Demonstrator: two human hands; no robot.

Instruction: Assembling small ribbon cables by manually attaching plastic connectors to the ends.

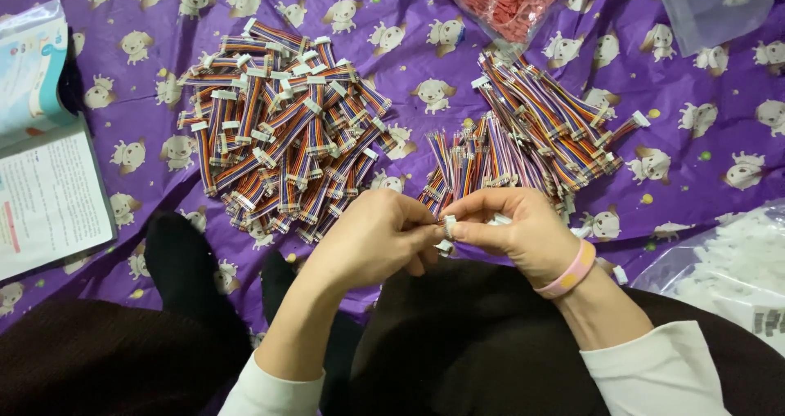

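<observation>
1. The left hand (372, 236) and the right hand (519, 232) meet at the centre of the view, fingertips pressed together over a small white plastic connector (449, 224).
2. The grip of each hand is closed: both pinch that connector between thumb and forefinger, and the thin ribbon wires (437, 189) fan away from it toward 12 o'clock. Whether a second piece sits between the fingers is hard to tell, since they cover most of it.
3. The right wrist wears a smooth pink band (570, 274); both arms end in white knit cuffs.
4. At 10 o'clock from the hands lies a broad heap of short flat rainbow ribbon cables (282, 130), each striped lengthwise and capped with white rectangular plugs, stacked criss-cross.
5. At 1 o'clock lies a second, looser pile of cables (548, 126), its strands thinner and splayed, running down to touch the wires held in the hands.
6. Everything rests on a wrinkled, glossy purple plastic sheet (425, 56) printed with cream cartoon dogs.
7. At 12 o'clock sits a clear bag of small red parts (507, 3); at 4 o'clock, a clear bag of white pieces (732, 269).
8. An open booklet (41, 179) with glossy pages lies at 9 o'clock.
9. Dark fabric covers the person's lap (474, 334) at 6 o'clock.
</observation>
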